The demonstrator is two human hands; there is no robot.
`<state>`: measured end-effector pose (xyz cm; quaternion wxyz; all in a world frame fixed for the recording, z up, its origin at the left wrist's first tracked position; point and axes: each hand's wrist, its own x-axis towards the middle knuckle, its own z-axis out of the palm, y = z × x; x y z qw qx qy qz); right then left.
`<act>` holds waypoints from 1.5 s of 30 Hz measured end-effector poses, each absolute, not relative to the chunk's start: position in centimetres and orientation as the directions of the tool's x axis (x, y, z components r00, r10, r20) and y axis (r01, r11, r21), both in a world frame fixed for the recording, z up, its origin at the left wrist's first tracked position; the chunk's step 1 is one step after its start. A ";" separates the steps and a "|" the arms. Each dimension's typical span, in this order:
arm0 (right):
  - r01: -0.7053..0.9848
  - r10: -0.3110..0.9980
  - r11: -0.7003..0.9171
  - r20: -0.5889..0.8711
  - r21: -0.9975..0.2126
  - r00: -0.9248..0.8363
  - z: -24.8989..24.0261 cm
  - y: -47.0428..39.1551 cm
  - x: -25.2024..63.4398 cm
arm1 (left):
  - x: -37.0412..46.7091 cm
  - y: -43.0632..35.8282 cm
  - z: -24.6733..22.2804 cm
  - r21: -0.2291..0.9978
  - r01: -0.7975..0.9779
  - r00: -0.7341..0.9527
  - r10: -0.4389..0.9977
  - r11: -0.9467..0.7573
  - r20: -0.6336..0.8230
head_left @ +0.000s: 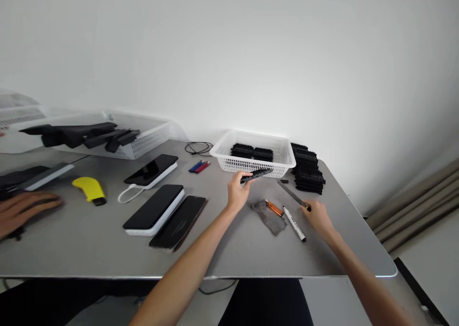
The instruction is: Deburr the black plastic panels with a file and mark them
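Note:
My left hand [238, 192] is closed around one end of a black plastic strip with a toothed edge [258, 174], held tilted just in front of the white basket [251, 166]. In my right hand [318, 216] is the handle of what looks like a flat file [292, 193], its long grey blade pointing up and left. Blade and strip are apart. Between my hands lie a grey cloth [270, 218], an orange lighter [274, 208] and a white marker [294, 224]. Similar black toothed pieces [253, 152] lie inside the basket.
Stacked black toothed pieces [308, 170] stand right of the basket. Leftward are red [202, 167] and blue lighters [196, 166], phones on white blocks [154, 209], a dark phone [178, 222] and a yellow-handled tool [89, 190]. Another person's hand [28, 209] rests at far left.

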<state>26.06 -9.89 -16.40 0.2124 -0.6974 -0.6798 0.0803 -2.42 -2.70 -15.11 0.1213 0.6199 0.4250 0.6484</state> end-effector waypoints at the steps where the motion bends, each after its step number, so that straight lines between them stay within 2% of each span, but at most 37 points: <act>1: 0.927 0.984 0.002 0.165 -0.375 0.064 -16.8 -9.9 25.9 | -2.4 -2.7 -15.2 0.688 0.380 -0.182 0.679 -0.619 0.712; 6: 0.975 0.988 -0.041 0.133 -0.219 0.072 -17.4 -10.1 25.5 | -2.2 -2.8 -15.2 0.652 0.391 -0.119 0.667 -0.649 0.736; 11: 0.984 0.990 -0.038 0.126 -0.174 0.060 -17.0 -10.0 25.6 | -2.4 -2.9 -15.2 0.568 0.441 -0.064 0.606 -0.695 0.793; 13: 0.979 0.985 -0.026 0.162 -0.201 0.059 -16.5 -9.9 25.2 | -2.5 -3.1 -15.3 0.514 0.447 0.002 0.576 -0.732 0.818; 15: 0.930 0.977 0.039 0.208 -0.366 0.041 -15.6 -9.7 24.1 | -2.5 -3.4 -15.4 0.465 0.434 0.086 0.549 -0.772 0.831; 17: 0.729 0.983 0.134 0.186 -0.671 -0.010 -14.6 -9.3 22.2 | -2.4 -3.8 -15.4 0.433 0.420 0.172 0.538 -0.798 0.825; 19: 0.327 0.993 0.098 0.070 -0.940 -0.097 -13.6 -8.5 19.8 | -2.2 -4.1 -15.3 0.408 0.414 0.265 0.537 -0.814 0.801; 20: 0.130 0.990 0.052 0.035 -0.990 -0.136 -13.2 -8.0 18.6 | -2.0 -4.3 -15.3 0.400 0.407 0.312 0.537 -0.821 0.783; 22: -0.118 0.986 0.045 0.063 -0.992 -0.154 -12.8 -6.6 16.6 | -1.7 -4.5 -15.1 0.390 0.390 0.393 0.534 -0.834 0.749; 24: -0.217 0.994 0.068 0.084 -0.974 -0.066 -12.8 -5.2 15.5 | -1.6 -4.7 -15.0 0.369 0.387 0.454 0.523 -0.845 0.721; 26: -0.237 0.996 0.087 0.087 -0.968 0.010 -13.1 -4.1 15.0 | -1.7 -4.8 -14.8 0.340 0.403 0.483 0.513 -0.850 0.709; 28: -0.234 0.995 0.101 0.094 -0.967 0.041 -13.6 -3.5 14.9 | -1.9 -4.6 -14.7 0.383 0.419 0.384 0.543 -0.823 0.747; 30: -0.215 0.992 0.125 0.116 -0.969 0.052 -14.2 -3.3 14.9 | -2.0 -4.1 -14.7 0.573 0.354 0.117 0.643 -0.739 0.757; 32: -0.182 0.989 0.151 0.146 -0.972 0.041 -14.7 -3.5 14.6 | -2.0 -3.4 -14.7 0.807 0.115 -0.099 0.802 -0.579 0.589; 33: -0.160 0.987 0.161 0.159 -0.974 0.026 -15.0 -3.6 14.5 | -1.9 -3.1 -14.8 0.887 -0.050 -0.092 0.886 -0.459 0.454; 34: -0.137 0.985 0.170 0.170 -0.976 0.012 -15.1 -3.8 14.3 | -1.7 -2.8 -14.8 0.928 -0.196 -0.013 0.947 -0.316 0.320; 36: -0.056 0.980 0.197 0.197 -0.979 0.008 -15.2 -4.1 14.2 | -1.4 -2.4 -15.0 0.915 -0.403 0.186 0.976 -0.034 0.118; 38: 0.136 0.963 0.255 0.264 -0.957 0.051 -15.0 -4.6 14.4 | -1.2 -2.4 -15.2 0.852 -0.503 0.303 0.953 0.145 0.016; 41: 0.535 0.918 0.287 0.388 -0.795 0.083 -14.1 -5.4 15.1 | -1.3 -2.5 -15.1 0.793 -0.562 0.336 0.941 0.233 -0.038; 43: 0.676 0.932 0.271 0.362 -0.685 -0.007 -13.6 -6.0 15.6 | -1.6 -2.5 -15.0 0.778 -0.583 0.347 0.938 0.235 -0.024; 45: 0.746 0.954 0.269 0.274 -0.610 -0.120 -13.3 -6.6 15.8 | -1.9 -2.3 -14.8 0.779 -0.590 0.344 0.939 0.212 0.005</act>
